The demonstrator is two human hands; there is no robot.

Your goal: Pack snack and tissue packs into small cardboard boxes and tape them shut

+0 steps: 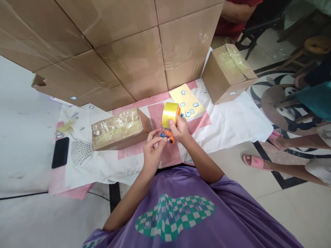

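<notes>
My right hand (179,129) is wrapped round a tape dispenser (168,135) with an orange and blue body. A wide roll of yellow packing tape (170,114) sits on it, tilted away from me. My left hand (154,146) is at the dispenser's front end, its thumb and fingertips pinched close to the cutting edge. Whether those fingers grip the tape's loose end or the dispenser itself is too small to tell. Left of my hands lies a taped cardboard box (120,131). Just beyond the roll is a yellow sheet (190,100) with several small blue-edged stickers.
Stacked cardboard boxes (129,58) form a wall behind the cloth-covered table (224,127). Another taped box (227,74) stands at the right. A black phone (60,152) and a white mesh piece (81,152) lie left. Other people stand or sit at the right.
</notes>
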